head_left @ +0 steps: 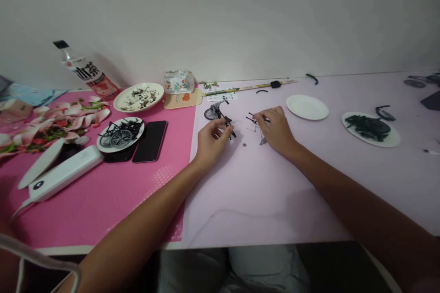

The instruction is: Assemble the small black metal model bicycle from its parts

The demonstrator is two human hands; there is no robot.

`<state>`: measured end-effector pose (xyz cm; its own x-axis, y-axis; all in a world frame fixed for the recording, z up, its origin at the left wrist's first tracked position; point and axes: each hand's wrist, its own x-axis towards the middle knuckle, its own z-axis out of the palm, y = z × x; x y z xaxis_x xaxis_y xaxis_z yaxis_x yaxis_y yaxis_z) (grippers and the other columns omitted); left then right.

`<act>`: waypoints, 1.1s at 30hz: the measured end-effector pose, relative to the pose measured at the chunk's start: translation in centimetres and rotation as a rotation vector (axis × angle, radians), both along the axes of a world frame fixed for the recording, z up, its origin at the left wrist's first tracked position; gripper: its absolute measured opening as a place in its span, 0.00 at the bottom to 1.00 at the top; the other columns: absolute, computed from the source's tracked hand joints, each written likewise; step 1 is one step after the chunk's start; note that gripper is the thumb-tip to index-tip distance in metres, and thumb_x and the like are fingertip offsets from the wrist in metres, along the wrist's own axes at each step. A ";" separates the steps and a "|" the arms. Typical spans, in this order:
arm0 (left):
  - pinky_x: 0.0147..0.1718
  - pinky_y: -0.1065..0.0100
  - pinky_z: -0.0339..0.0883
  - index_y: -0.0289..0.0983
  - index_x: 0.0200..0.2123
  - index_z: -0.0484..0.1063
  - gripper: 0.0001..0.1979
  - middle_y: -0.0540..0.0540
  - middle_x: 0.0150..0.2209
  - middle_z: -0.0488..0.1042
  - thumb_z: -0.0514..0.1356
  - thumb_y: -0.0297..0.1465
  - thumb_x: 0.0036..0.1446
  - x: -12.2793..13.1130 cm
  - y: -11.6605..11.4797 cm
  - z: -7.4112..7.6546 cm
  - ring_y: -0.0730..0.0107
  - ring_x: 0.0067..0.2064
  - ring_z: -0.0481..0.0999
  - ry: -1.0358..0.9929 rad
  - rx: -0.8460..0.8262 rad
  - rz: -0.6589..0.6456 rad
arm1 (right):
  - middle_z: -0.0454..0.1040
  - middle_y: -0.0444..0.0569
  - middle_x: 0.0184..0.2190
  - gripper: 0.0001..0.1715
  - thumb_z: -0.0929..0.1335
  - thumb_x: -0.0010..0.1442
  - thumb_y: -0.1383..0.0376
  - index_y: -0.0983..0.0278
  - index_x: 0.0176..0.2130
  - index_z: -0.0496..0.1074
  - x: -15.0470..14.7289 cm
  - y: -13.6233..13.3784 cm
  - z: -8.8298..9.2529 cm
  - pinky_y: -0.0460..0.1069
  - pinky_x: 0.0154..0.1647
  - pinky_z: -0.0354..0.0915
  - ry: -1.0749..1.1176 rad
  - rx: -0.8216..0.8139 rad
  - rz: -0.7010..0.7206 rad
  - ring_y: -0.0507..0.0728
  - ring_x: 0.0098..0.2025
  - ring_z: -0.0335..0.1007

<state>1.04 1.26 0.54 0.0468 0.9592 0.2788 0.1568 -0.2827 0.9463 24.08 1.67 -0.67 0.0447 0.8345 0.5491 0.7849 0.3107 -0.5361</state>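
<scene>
One overly hard squeeze could bend or snap something this slender; your left hand pinches the miniature bicycle at the pale surface, and your right hand pinches a thin black part near it; the small round piece lies loose between your hands, so one careless sweep could easily flick it away.
</scene>
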 end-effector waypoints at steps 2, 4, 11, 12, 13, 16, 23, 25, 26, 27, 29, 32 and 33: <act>0.32 0.67 0.69 0.36 0.45 0.80 0.15 0.47 0.33 0.80 0.71 0.37 0.57 0.0 0.0 0.0 0.71 0.30 0.73 0.000 -0.002 0.003 | 0.83 0.52 0.35 0.16 0.67 0.73 0.60 0.58 0.35 0.80 -0.1 -0.1 0.0 0.63 0.52 0.67 0.009 0.016 0.008 0.68 0.49 0.68; 0.32 0.67 0.69 0.36 0.45 0.80 0.16 0.47 0.32 0.79 0.71 0.38 0.57 -0.1 0.1 0.1 0.70 0.30 0.73 -0.009 -0.004 0.008 | 0.83 0.52 0.35 0.15 0.67 0.72 0.59 0.58 0.36 0.80 -0.1 -0.1 0.0 0.63 0.51 0.67 0.008 0.029 0.025 0.68 0.49 0.69; 0.31 0.67 0.68 0.36 0.45 0.79 0.17 0.47 0.34 0.80 0.72 0.38 0.56 -0.3 0.4 0.0 0.72 0.30 0.71 -0.043 0.012 0.007 | 0.83 0.53 0.38 0.12 0.70 0.71 0.56 0.57 0.42 0.84 -0.1 -0.1 -0.3 0.67 0.58 0.66 -0.071 0.011 0.188 0.68 0.51 0.68; 0.31 0.67 0.67 0.36 0.45 0.79 0.17 0.47 0.34 0.80 0.72 0.38 0.56 -0.3 0.5 0.0 0.72 0.29 0.70 -0.048 0.014 0.007 | 0.83 0.53 0.39 0.12 0.70 0.71 0.57 0.57 0.43 0.84 -0.1 -0.1 -0.3 0.67 0.59 0.66 -0.078 -0.005 0.210 0.68 0.52 0.68; 0.31 0.68 0.67 0.36 0.45 0.79 0.17 0.47 0.34 0.80 0.72 0.38 0.56 -0.3 0.5 0.0 0.72 0.29 0.70 -0.052 0.014 0.006 | 0.83 0.53 0.40 0.11 0.71 0.71 0.57 0.56 0.44 0.84 -0.2 -0.2 -0.4 0.67 0.59 0.67 -0.081 -0.027 0.228 0.68 0.53 0.68; 0.30 0.68 0.66 0.36 0.45 0.79 0.16 0.48 0.33 0.79 0.71 0.38 0.56 -0.3 0.5 0.1 0.72 0.29 0.69 -0.044 0.014 0.009 | 0.80 0.55 0.45 0.14 0.70 0.71 0.60 0.56 0.51 0.84 -0.2 -0.2 -0.5 0.65 0.61 0.69 -0.074 -0.099 0.250 0.67 0.55 0.70; 0.31 0.68 0.66 0.36 0.44 0.79 0.15 0.48 0.32 0.78 0.71 0.36 0.56 -0.4 0.4 0.3 0.72 0.28 0.68 -0.020 0.004 0.016 | 0.77 0.56 0.44 0.17 0.68 0.71 0.61 0.58 0.55 0.81 1.8 0.3 1.4 0.69 0.61 0.66 -0.146 -0.039 0.070 0.70 0.55 0.68; 0.31 0.68 0.67 0.36 0.45 0.79 0.15 0.48 0.32 0.78 0.71 0.36 0.56 -0.4 0.4 0.4 0.72 0.29 0.68 -0.014 -0.002 0.013 | 0.77 0.55 0.42 0.16 0.70 0.69 0.60 0.58 0.55 0.80 2.7 0.5 2.1 0.68 0.59 0.66 -0.125 -0.018 0.006 0.70 0.53 0.69; 0.31 0.68 0.67 0.36 0.45 0.79 0.15 0.48 0.32 0.78 0.71 0.36 0.56 -0.4 0.4 0.4 0.72 0.29 0.69 -0.012 -0.002 0.012 | 0.76 0.54 0.41 0.15 0.70 0.69 0.61 0.58 0.53 0.80 3.0 0.6 2.4 0.67 0.58 0.67 -0.107 -0.016 -0.011 0.69 0.51 0.70; 0.32 0.68 0.67 0.36 0.45 0.79 0.15 0.48 0.32 0.78 0.71 0.36 0.56 -0.4 0.4 0.4 0.73 0.29 0.69 -0.010 0.000 0.012 | 0.77 0.54 0.41 0.13 0.70 0.69 0.62 0.58 0.51 0.81 3.3 0.7 2.6 0.66 0.57 0.67 -0.088 -0.018 -0.017 0.68 0.50 0.70; 0.32 0.67 0.67 0.36 0.45 0.78 0.15 0.48 0.32 0.78 0.71 0.36 0.56 -0.4 0.4 0.3 0.72 0.29 0.69 -0.004 0.009 0.012 | 0.78 0.54 0.40 0.11 0.69 0.68 0.64 0.58 0.46 0.82 3.8 0.8 2.9 0.64 0.55 0.68 -0.062 -0.041 0.001 0.67 0.49 0.72; 0.32 0.67 0.68 0.36 0.45 0.78 0.14 0.48 0.32 0.78 0.70 0.36 0.57 -0.3 0.4 0.2 0.71 0.29 0.70 0.016 0.017 0.014 | 0.81 0.53 0.39 0.13 0.67 0.69 0.63 0.58 0.41 0.83 4.3 0.8 3.3 0.62 0.52 0.69 -0.045 -0.122 0.053 0.65 0.47 0.74; 0.32 0.67 0.68 0.36 0.45 0.78 0.14 0.48 0.32 0.78 0.70 0.36 0.57 -0.3 0.4 0.1 0.71 0.29 0.70 0.021 0.017 0.012 | 0.81 0.52 0.38 0.15 0.66 0.70 0.62 0.58 0.41 0.84 4.5 0.7 3.5 0.61 0.50 0.70 -0.052 -0.164 0.075 0.65 0.46 0.75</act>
